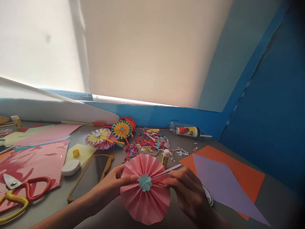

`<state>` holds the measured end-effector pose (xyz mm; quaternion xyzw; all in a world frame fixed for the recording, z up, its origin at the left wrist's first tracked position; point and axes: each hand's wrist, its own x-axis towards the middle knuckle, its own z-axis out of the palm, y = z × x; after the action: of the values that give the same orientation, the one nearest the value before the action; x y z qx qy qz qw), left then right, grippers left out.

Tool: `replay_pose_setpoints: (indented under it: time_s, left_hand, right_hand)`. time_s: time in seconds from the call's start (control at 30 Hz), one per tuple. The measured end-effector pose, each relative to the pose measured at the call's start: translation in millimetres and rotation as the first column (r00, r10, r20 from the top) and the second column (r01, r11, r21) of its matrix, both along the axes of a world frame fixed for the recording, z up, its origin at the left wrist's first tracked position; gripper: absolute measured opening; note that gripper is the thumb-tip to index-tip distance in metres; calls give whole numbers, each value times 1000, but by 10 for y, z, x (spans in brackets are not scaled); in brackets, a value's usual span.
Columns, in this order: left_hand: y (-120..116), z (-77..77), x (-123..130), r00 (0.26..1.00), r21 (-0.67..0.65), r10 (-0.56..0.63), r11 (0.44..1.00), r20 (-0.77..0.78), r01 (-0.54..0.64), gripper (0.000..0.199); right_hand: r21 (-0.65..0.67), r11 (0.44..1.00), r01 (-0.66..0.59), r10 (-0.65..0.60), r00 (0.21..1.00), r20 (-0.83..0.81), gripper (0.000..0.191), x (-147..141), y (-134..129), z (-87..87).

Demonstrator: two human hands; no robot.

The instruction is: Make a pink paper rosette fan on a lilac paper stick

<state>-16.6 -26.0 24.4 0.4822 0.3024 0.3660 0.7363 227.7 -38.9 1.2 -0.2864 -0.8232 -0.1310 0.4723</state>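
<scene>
A round pink pleated paper rosette (pixel 132 203) faces me at the front of the table, with a pale blue paper flower (pixel 145 182) at its centre. Gripping the rosette's left side is my left hand (pixel 119 181), its thumb on the front beside the flower and its other fingers mostly behind. My right hand (pixel 187 187) is closed at the rosette's right edge, fingertips pinching a slim lilac strip (pixel 175 169) that lies across the pleats toward the flower. A glue stick (pixel 165 158) stands just behind the rosette.
Scissors (pixel 14 184) and a phone (pixel 91 175) lie left. Behind are finished rosettes (pixel 121 128), paper scraps (pixel 152 140) and a plastic bottle (pixel 187 131) on its side. Orange paper (pixel 252 175) and lilac paper (pixel 219 178) overlap at right. A white loop (pixel 208 195) shows beside my right hand.
</scene>
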Motion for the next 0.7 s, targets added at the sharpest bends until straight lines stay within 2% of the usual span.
replay_pose_setpoints:
  time_s: [0.17,0.27,0.37,0.53,0.7]
  left_hand:
    - [33,-40,-15,995,48,17,999,-98,-12,52]
    - [46,-60,-24,994,43,32,999,-108,-27,46]
    - [39,-46,-31,994,7,46,999,-103,-46,41]
    - [17,-51,-29,993,-2,69,998,-96,-69,35]
    - [20,-93,-17,997,11,8,1000,-73,-8,38]
  right_hand:
    - [-100,990,-97,101,994,32,26,-4,10,0]
    - [-173,976,-133,127,991,-44,29,18,14,21]
    - [-211,966,-150,125,984,-126,18,24,20,33]
    - [-220,965,-141,129,989,-68,12,-8,56,-44]
    - [-162,978,-133,128,991,-38,12,-27,63,-93]
